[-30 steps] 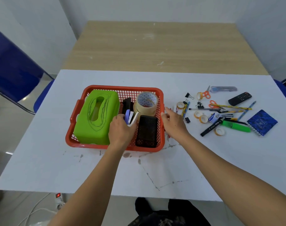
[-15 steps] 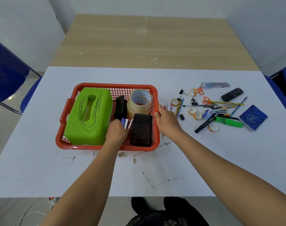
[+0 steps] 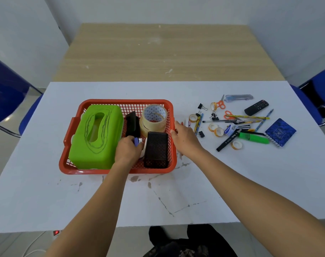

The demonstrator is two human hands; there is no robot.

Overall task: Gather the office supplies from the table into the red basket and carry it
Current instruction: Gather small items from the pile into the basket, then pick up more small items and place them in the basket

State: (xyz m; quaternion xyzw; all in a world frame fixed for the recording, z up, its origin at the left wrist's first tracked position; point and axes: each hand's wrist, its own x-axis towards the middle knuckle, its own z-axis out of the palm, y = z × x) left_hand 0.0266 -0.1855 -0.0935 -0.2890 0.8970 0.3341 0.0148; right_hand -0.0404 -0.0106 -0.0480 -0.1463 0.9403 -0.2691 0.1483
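1. White tabletop (image 3: 195,191): red basket (image 3: 121,171) sits nine o'clock of scattered stationery (image 3: 232,135).
2. Tissue box (image 3: 96,138), tape roll (image 3: 154,117) packed; pens (image 3: 219,121), scissors (image 3: 221,104) remain.
3. Left hand (image 3: 127,151) grasps a blue item (image 3: 136,141) inside; right hand (image 3: 185,137), relaxed, touches the rim.

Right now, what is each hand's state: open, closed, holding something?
Left hand: grip closed on a small blue-and-white object inside the red plastic mesh basket.
Right hand: open, fingertips touching the basket's right rim.

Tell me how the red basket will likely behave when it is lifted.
The basket probably feels heavier on the side with the big green box, so it may tilt there. Its mesh walls look thin and may flex. The tape could slide.
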